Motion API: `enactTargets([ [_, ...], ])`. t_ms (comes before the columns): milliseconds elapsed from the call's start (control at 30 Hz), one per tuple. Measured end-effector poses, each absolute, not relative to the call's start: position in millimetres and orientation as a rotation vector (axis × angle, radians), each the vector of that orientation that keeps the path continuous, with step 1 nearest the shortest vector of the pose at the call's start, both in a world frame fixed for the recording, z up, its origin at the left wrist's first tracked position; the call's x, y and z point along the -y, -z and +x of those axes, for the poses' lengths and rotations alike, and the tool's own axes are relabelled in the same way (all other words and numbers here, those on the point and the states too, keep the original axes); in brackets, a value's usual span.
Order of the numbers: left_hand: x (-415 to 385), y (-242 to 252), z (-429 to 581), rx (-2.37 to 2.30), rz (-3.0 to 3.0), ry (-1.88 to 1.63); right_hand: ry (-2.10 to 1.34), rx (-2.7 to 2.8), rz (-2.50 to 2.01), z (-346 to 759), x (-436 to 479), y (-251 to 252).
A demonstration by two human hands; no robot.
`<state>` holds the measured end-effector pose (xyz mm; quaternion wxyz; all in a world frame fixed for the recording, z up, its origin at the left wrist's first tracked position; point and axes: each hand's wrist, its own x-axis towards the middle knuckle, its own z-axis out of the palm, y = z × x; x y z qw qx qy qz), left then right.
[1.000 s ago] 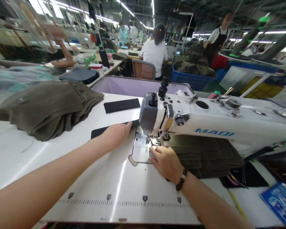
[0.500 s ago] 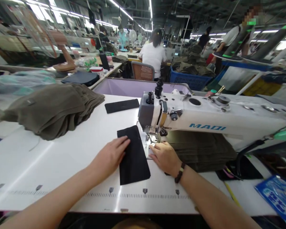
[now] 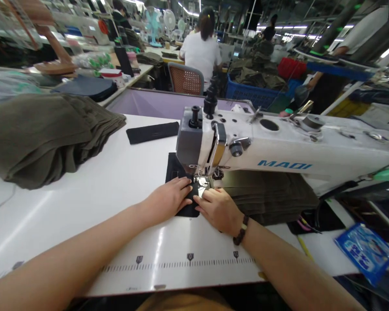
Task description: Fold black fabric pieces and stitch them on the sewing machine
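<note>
A black fabric piece [image 3: 188, 211] lies on the white machine table, its right edge by the presser foot [image 3: 203, 183] of the sewing machine [image 3: 278, 147]. The machine head hides part of it. My left hand [image 3: 168, 199] rests flat on the cloth with the fingers stretched out. Curled at the cloth's right edge is my right hand [image 3: 219, 210], its thumb and fingertips closed there just in front of the foot. A second black strip [image 3: 153, 132] lies farther back, left of the machine head.
Brown-grey cloth pieces are piled at left [image 3: 52, 134], and another stack [image 3: 266, 196] sits under the machine arm. A blue packet [image 3: 365, 252] lies at right. Beyond the lilac trough [image 3: 168, 103] stand a chair [image 3: 185, 80], a seated person [image 3: 201, 49] and a blue crate [image 3: 249, 93].
My left hand has slid the black fabric piece forward and right, up against the presser foot. My right hand's fingertips have met its edge. The view has tipped down slightly.
</note>
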<state>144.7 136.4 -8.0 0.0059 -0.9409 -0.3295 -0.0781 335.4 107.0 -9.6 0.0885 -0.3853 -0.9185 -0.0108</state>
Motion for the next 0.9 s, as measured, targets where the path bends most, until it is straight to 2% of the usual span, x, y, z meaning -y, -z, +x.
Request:
enactTargets([
  [900, -154, 16, 143, 1.04, -3.016, 0.508, 0.028, 2.632, -1.408, 324, -109, 12],
])
